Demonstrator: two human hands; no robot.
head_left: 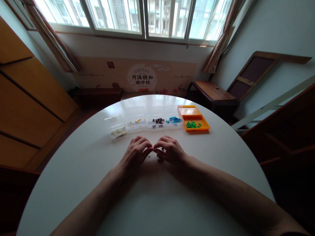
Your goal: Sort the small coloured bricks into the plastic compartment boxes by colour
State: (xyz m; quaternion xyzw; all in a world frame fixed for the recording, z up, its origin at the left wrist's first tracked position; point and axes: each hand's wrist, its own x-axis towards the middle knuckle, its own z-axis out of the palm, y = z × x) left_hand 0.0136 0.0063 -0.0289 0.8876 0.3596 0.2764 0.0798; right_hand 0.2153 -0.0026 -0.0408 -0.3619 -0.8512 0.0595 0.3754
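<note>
My left hand [138, 149] and my right hand [170, 149] meet over the middle of the white table [137, 203]. Their fingertips are pinched together and touch, and whatever sits between them is too small and hidden to name. Just below the fingers lie a tiny pale piece [149, 156] and a few small dark pieces [160, 160], partly under my right hand. Beyond the hands stands a row of open boxes, with small dark brown pieces [158, 121], blue pieces [174, 120] and green pieces [192, 125] in some of them.
At the row's left end is a small clear box [118, 132] with pale pieces; beside it a larger clear box [135, 126] holds yellow bits. An orange box [204, 126] closes the row on the right. A wooden chair [214, 90] stands past the table's far right edge.
</note>
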